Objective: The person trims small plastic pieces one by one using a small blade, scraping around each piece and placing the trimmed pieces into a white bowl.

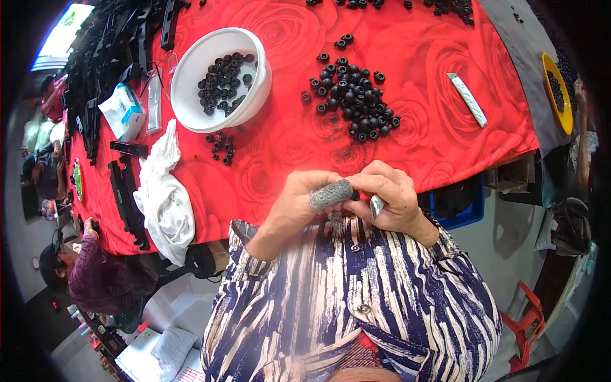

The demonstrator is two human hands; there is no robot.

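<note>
In front of my chest both hands meet at the table's near edge. My left hand [302,202], with a grey fuzzy wrap [331,195] around one finger, is closed on a small black round part [355,195], mostly hidden by the fingers. My right hand [391,197] pinches at the same part. A silver-wrapped tool [377,206] sticks out from its curled fingers; its working end cannot be made out. Beyond my hands lies a pile of black round parts [356,95] with holes in them. A white bowl [259,95] to its left holds more of these.
A red rose-patterned cloth [286,149] covers the table. At left are a white rag [167,204], a tissue pack [127,114] and heaped long black parts [102,63]. A pale wrapped blade [468,100] and a yellow tray [557,95] lie right. A co-worker [105,274] sits at left.
</note>
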